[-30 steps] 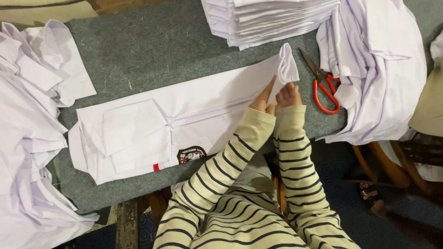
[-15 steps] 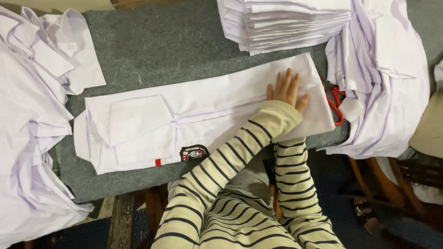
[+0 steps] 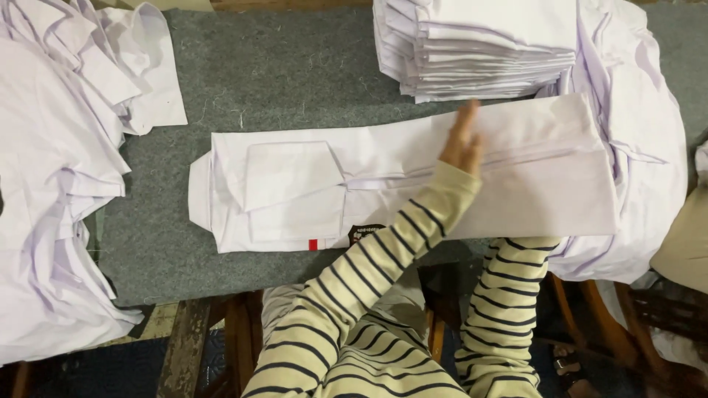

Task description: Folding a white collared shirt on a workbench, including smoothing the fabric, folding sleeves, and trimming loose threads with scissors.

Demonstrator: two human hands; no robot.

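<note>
A long, narrow folded white shirt (image 3: 295, 184) lies across the grey felt table (image 3: 280, 66). It shows a chest pocket, a small red tag and a dark label at its near edge. My left hand (image 3: 463, 140) rests flat on the right half of the shirt, with its fingers straight and pointing away from me. My right arm in a striped sleeve (image 3: 509, 287) runs up to the shirt's near right edge. The right hand itself is hidden under the cloth.
A neat stack of folded white shirts (image 3: 479, 44) sits at the far right, touching the shirt's far edge. Loose white shirts are heaped on the left (image 3: 51, 184) and on the right (image 3: 641, 147). Wooden stool legs (image 3: 236, 332) show below the table's near edge.
The shirt's raised right end has been laid down flat and spread to the right, covering the red-handled scissors. My left hand has moved from the end onto the flat cloth, and my right hand has gone under it.
</note>
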